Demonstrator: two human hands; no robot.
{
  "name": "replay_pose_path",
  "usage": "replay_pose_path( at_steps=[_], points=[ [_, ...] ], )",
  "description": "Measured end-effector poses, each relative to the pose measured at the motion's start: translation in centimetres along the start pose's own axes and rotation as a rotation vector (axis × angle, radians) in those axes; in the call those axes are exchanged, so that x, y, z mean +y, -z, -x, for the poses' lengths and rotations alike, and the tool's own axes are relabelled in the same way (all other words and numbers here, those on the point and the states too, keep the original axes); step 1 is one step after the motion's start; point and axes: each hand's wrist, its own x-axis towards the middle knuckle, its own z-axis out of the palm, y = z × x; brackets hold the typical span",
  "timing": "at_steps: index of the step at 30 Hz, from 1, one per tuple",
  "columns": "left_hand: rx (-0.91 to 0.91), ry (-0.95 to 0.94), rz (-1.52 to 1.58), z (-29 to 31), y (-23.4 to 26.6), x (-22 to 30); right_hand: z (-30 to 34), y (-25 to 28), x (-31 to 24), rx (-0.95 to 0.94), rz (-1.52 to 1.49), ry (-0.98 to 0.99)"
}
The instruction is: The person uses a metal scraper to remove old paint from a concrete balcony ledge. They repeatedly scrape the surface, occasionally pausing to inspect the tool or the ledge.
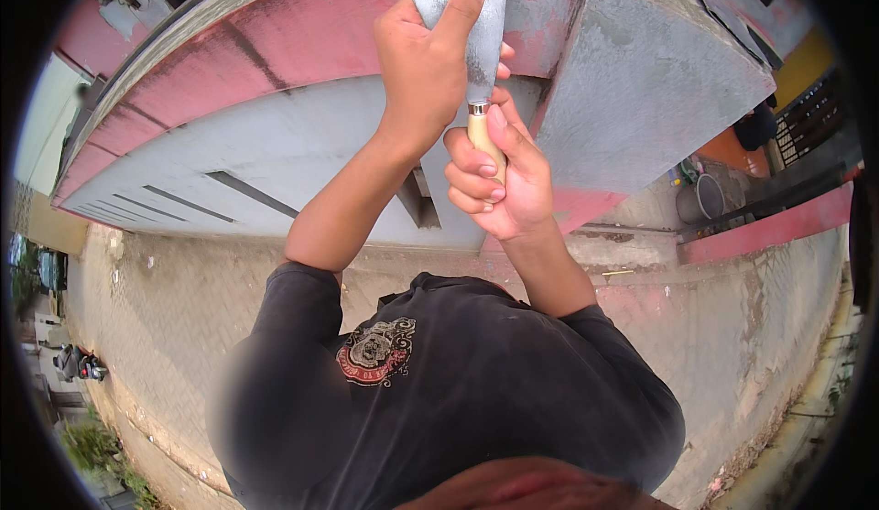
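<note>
Left hand [426,66]: grasping the metal blade [487,48], thumb flat on its face;
Right hand [526,180]: fingers wrapped round the pale handle [481,135];
Scraper [481,80]: spans both hands, blade extending past the left;
Wall [311,48]: pink and grey, beyond both hands;
Bucket [703,199]: well right of the right hand.

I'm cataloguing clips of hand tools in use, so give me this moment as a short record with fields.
Tool: scraper, metal blade, pale handle
Left hand: grips the blade, thumb on its face
Right hand: wrapped around the handle
Clothing: dark shirt with a chest print
Behind the hands: pink and grey wall, paint worn in places
Ground: paving
Right background: grey bucket
</note>
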Motion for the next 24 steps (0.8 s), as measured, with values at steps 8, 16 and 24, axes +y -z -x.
replay_pose_path(
  at_steps=[8,16,24],
  points=[
    [0.140,0.017,-0.007,-1.3,-1.2,0.6,-0.6,-0.8,-1.7,0.002,0.045,-0.031],
    [-0.055,-0.281,0.032,6.9,-3.2,-7.7,11.2,3.6,-8.4,-0.027,0.473,-0.037],
    [-0.120,0.267,0.154,21.0,-15.3,-19.9,31.9,8.5,-19.8,0.508,0.608,0.024]
  ],
)
